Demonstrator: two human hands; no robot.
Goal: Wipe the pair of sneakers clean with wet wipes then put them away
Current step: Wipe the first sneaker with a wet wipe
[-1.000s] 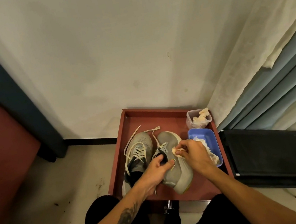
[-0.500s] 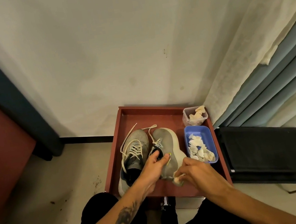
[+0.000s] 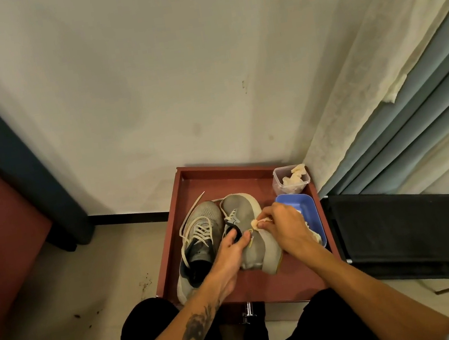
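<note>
At the bottom of the frame two knees in dark trousers flank a small metal knob [image 3: 248, 311] on the near edge of a red tray [image 3: 183, 197] that sits low on the floor. The tattooed left forearm reaches in from the lower left; the left hand [image 3: 230, 254] grips the collar of the grey sneaker [image 3: 242, 208] lying in the middle of the tray, fingers curled into its opening and thumb laid along its side. From the lower right, the right hand [image 3: 284, 228] pinches a crumpled wet wipe [image 3: 255, 223] between thumb and fingertips and presses it against that shoe's upturned side. Just left of it, touching, the second sneaker [image 3: 204, 217] stands upright, its pale laces loose. Behind the right hand a blue dish [image 3: 296, 201] holds more wipes, and beyond it, in the tray's far right corner, a clear tub [image 3: 280, 187] holds crumpled ones. A black frame [image 3: 403, 229] stands at right, below a grey curtain [image 3: 429, 114].
</note>
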